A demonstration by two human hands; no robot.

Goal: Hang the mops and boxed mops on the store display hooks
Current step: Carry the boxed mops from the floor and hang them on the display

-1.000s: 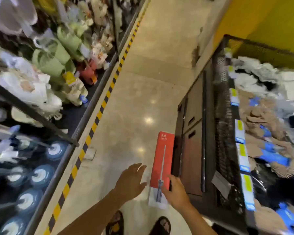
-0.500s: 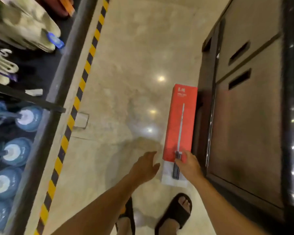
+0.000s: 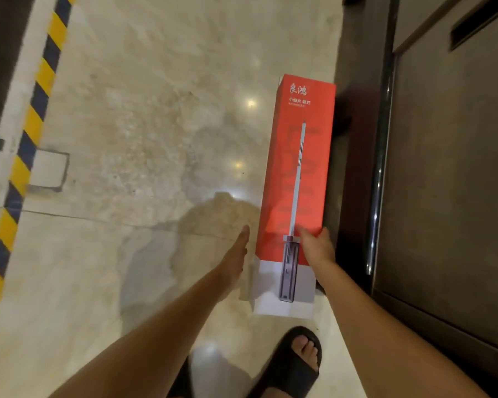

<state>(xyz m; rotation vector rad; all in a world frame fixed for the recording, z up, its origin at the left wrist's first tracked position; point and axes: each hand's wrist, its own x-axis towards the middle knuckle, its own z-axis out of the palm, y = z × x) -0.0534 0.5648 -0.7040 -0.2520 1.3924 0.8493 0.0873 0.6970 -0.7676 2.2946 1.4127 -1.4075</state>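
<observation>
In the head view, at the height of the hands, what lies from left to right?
Yellow and black floor stripe → bare marble floor → left hand → red mop box → right hand gripping the box → dark cabinet.

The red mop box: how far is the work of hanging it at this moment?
Done: nothing visible; no display hook is in view. In hand: the red mop box lies on the floor beside the dark cabinet; the right hand rests on its lower part, and the left hand is open beside it, not touching. Left: lifting the box and hanging it.
</observation>
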